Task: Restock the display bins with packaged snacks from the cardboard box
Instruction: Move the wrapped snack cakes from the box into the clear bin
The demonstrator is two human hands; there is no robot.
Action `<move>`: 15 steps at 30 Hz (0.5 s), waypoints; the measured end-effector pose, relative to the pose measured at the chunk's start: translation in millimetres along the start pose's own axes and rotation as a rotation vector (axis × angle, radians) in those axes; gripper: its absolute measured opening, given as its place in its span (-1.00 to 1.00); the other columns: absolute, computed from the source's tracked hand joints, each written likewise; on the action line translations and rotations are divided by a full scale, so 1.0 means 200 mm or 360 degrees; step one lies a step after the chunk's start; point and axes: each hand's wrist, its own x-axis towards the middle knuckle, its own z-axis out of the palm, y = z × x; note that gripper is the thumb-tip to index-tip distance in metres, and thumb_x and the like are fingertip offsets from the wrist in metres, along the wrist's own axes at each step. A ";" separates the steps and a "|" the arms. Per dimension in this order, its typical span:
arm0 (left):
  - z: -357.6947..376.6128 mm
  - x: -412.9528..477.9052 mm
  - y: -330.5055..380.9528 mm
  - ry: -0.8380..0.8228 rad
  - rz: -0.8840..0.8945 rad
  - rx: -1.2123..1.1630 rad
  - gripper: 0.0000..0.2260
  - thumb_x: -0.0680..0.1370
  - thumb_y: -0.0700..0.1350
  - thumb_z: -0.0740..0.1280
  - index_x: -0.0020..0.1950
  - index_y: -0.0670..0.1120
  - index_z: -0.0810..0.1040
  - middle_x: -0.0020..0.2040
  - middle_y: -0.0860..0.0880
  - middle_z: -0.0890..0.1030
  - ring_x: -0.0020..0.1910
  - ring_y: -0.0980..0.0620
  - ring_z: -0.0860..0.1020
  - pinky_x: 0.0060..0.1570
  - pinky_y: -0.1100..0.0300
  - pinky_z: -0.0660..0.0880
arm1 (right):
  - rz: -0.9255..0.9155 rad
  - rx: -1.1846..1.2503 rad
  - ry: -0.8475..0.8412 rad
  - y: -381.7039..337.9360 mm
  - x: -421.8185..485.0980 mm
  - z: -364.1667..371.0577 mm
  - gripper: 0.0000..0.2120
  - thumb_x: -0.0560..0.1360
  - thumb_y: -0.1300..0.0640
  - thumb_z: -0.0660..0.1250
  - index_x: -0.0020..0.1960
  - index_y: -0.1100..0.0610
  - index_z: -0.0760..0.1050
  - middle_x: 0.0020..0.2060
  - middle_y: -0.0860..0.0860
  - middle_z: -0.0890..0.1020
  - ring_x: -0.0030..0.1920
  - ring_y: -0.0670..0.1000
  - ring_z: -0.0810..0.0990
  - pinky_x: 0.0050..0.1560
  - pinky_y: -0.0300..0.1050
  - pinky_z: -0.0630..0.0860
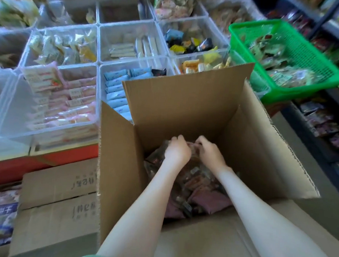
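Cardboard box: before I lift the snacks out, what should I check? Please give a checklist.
1. Cardboard box flaps open: ok.
2. Left hand and right hand both grip the top of the bag of snacks: ok.
3. Bag mouth open: cannot tell, the hands cover it.
4. Room in the bin of pink packets: not ok, it looks nearly full.
5. Room in the bin of blue packets: cannot tell, a flap hides part.
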 end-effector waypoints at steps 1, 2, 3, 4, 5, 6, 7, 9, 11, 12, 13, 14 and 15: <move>-0.05 -0.04 0.03 0.0092 0.0045 -0.0059 -0.64 0.59 -0.19 0.13 0.40 -0.14 0.31 0.36 -0.17 0.34 0.32 -0.17 0.37 0.25 0.00 0.40 | -0.0009 0.0128 0.0110 -0.04 -0.03 -0.06 -0.88 0.59 0.18 0.13 -0.08 0.12 0.41 -0.15 0.10 0.60 -0.11 0.10 0.56 -0.12 0.03 0.50; -0.09 -0.10 0.05 0.0186 0.0092 -0.0113 -0.64 0.58 -0.20 0.13 0.38 -0.12 0.33 0.36 -0.16 0.34 0.31 -0.17 0.37 0.24 -0.02 0.40 | -0.0035 0.0256 0.0227 -0.09 -0.07 -0.12 -0.87 0.59 0.18 0.14 -0.09 0.13 0.43 -0.17 0.07 0.61 -0.13 0.06 0.56 -0.11 -0.02 0.50; -0.13 -0.15 0.06 0.0278 0.0147 -0.0157 -0.64 0.57 -0.22 0.12 0.38 -0.10 0.33 0.37 -0.16 0.32 0.30 -0.18 0.36 0.24 -0.02 0.39 | -0.0072 0.0378 0.0359 -0.14 -0.12 -0.18 -0.87 0.59 0.19 0.16 -0.11 0.15 0.43 -0.19 0.05 0.60 -0.14 0.01 0.55 -0.11 -0.08 0.46; -0.17 -0.21 0.06 0.0363 0.0210 -0.0195 -0.62 0.57 -0.23 0.12 0.39 -0.08 0.32 0.38 -0.16 0.30 0.31 -0.18 0.34 0.25 -0.03 0.37 | -0.0104 0.0498 0.0509 -0.20 -0.17 -0.23 -0.87 0.58 0.21 0.18 -0.13 0.17 0.43 -0.21 0.03 0.58 -0.17 -0.03 0.52 -0.13 -0.15 0.43; -0.22 -0.26 0.06 0.0449 0.0271 -0.0236 -0.58 0.56 -0.25 0.12 0.43 -0.06 0.29 0.41 -0.16 0.27 0.34 -0.18 0.31 0.28 -0.02 0.34 | -0.0123 0.0628 0.0665 -0.25 -0.22 -0.27 -0.87 0.57 0.23 0.19 -0.15 0.17 0.43 -0.24 0.01 0.56 -0.20 -0.07 0.48 -0.18 -0.25 0.39; -0.26 -0.32 0.05 0.0536 0.0324 -0.0297 -0.54 0.55 -0.27 0.13 0.46 -0.04 0.26 0.43 -0.16 0.24 0.37 -0.17 0.27 0.32 -0.02 0.31 | -0.0135 0.0756 0.0810 -0.31 -0.27 -0.31 -0.87 0.56 0.24 0.20 -0.16 0.16 0.42 -0.27 -0.03 0.53 -0.24 -0.09 0.44 -0.22 -0.33 0.36; -0.31 -0.38 0.03 0.0605 0.0363 -0.0378 -0.51 0.55 -0.28 0.13 0.48 -0.02 0.24 0.45 -0.16 0.22 0.39 -0.16 0.25 0.34 -0.01 0.28 | -0.0140 0.0867 0.0938 -0.36 -0.33 -0.34 -0.87 0.56 0.23 0.20 -0.16 0.14 0.41 -0.30 -0.07 0.50 -0.27 -0.10 0.41 -0.24 -0.36 0.35; -0.39 -0.49 0.00 0.0643 0.0464 -0.0522 -0.57 0.60 -0.21 0.10 0.48 -0.01 0.25 0.41 -0.17 0.30 0.35 -0.13 0.31 0.29 0.06 0.29 | -0.0137 0.1027 0.1132 -0.45 -0.43 -0.38 -0.89 0.56 0.20 0.19 -0.15 0.12 0.41 -0.30 -0.10 0.47 -0.26 -0.10 0.41 -0.21 -0.30 0.36; -0.46 -0.58 -0.04 0.0555 0.0551 -0.0651 -0.67 0.63 -0.10 0.11 0.40 -0.02 0.34 0.25 -0.10 0.46 0.20 -0.06 0.44 0.18 0.17 0.35 | -0.0116 0.1161 0.1247 -0.53 -0.53 -0.40 -0.89 0.56 0.18 0.18 -0.13 0.12 0.43 -0.27 -0.09 0.49 -0.22 -0.10 0.43 -0.17 -0.26 0.38; -0.50 -0.63 -0.06 0.0503 0.0569 -0.0743 -0.73 0.62 -0.06 0.14 0.31 0.00 0.42 0.15 -0.04 0.52 0.12 -0.03 0.50 0.16 0.17 0.40 | -0.0104 0.1212 0.1284 -0.57 -0.57 -0.41 -0.89 0.56 0.18 0.17 -0.11 0.12 0.44 -0.25 -0.08 0.50 -0.21 -0.09 0.43 -0.17 -0.25 0.38; -0.53 -0.66 -0.10 0.0489 0.0586 -0.0819 -0.81 0.61 -0.05 0.17 0.19 0.02 0.48 0.06 -0.01 0.57 0.05 -0.02 0.54 0.15 0.10 0.48 | -0.0084 0.1239 0.1308 -0.61 -0.61 -0.41 -0.88 0.57 0.18 0.16 -0.09 0.12 0.45 -0.23 -0.07 0.51 -0.18 -0.08 0.45 -0.16 -0.23 0.39; -0.56 -0.70 -0.13 0.0518 0.0610 -0.0860 -0.86 0.59 -0.06 0.19 0.07 0.02 0.52 -0.02 0.00 0.60 0.00 -0.03 0.57 0.11 0.01 0.53 | -0.0063 0.1257 0.1313 -0.65 -0.64 -0.41 -0.87 0.58 0.17 0.14 -0.08 0.11 0.45 -0.20 -0.05 0.52 -0.16 -0.07 0.46 -0.15 -0.21 0.39; -0.59 -0.73 -0.18 0.0555 0.0628 -0.0884 -0.88 0.59 -0.09 0.20 -0.03 0.01 0.53 -0.08 -0.01 0.61 -0.03 -0.05 0.59 0.07 -0.05 0.55 | -0.0047 0.1277 0.1304 -0.70 -0.66 -0.41 -0.86 0.58 0.16 0.13 -0.07 0.10 0.45 -0.18 -0.05 0.52 -0.14 -0.06 0.47 -0.13 -0.19 0.40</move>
